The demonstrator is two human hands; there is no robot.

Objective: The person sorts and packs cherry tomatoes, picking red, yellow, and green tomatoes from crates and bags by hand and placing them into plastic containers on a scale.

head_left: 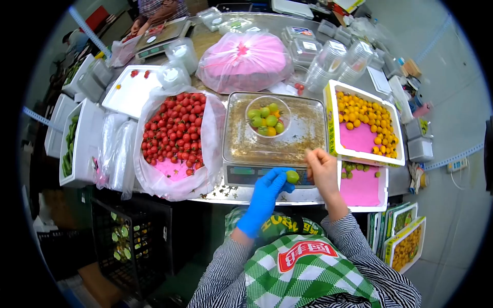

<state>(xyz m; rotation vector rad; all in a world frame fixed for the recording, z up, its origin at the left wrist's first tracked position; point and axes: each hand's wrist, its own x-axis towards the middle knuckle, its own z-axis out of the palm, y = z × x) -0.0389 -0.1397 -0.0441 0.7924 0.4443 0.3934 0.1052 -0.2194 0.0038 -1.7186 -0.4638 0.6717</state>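
My left hand (267,192), in a blue glove, holds a green tomato (292,177) between its fingertips, in front of the scale's display. Bare and with its fingers pinched together, my right hand (322,169) is just right of that tomato; what it holds, if anything, is too small to tell. Behind both hands a clear round cup (250,109) with green and orange tomatoes stands on the metal plate of the scale (308,123). Right of the scale, a white box (382,197) with a pink lining holds several green tomatoes (354,168).
Left of the scale is a bag of red tomatoes (177,128); a box of yellow tomatoes (370,120) lies to the right. Behind stand a pink bag (244,59) and stacked clear cups (328,61). A person (159,13) is at the far side, upper left.
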